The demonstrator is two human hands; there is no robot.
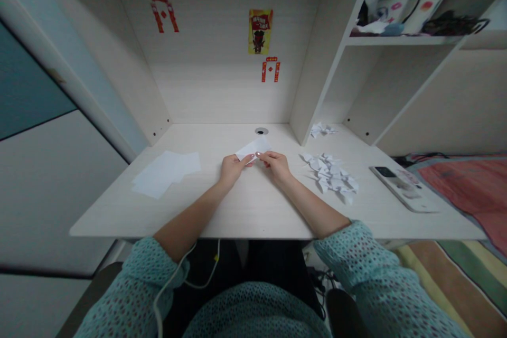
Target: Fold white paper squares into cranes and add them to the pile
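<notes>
Between my two hands, a little above the desk, is a small white sheet of paper (256,144). My left hand (232,169) grips its near left part, thumb on top and fingers underneath. At its near right edge my right hand (276,164) pinches the paper between thumb and fingers. To the left lies a fanned stack of flat white paper sheets (168,171). On the right, beyond my right forearm, spreads a pile of small folded white paper pieces (332,175). A few more folded pieces (322,129) sit farther back by the shelf divider.
A white phone (402,188) lies on the right side of the pale desk (253,216). The back panel has a cable hole (261,131) before it. Shelves with bags (412,8) rise at upper right. A white cable (166,290) hangs by my left sleeve.
</notes>
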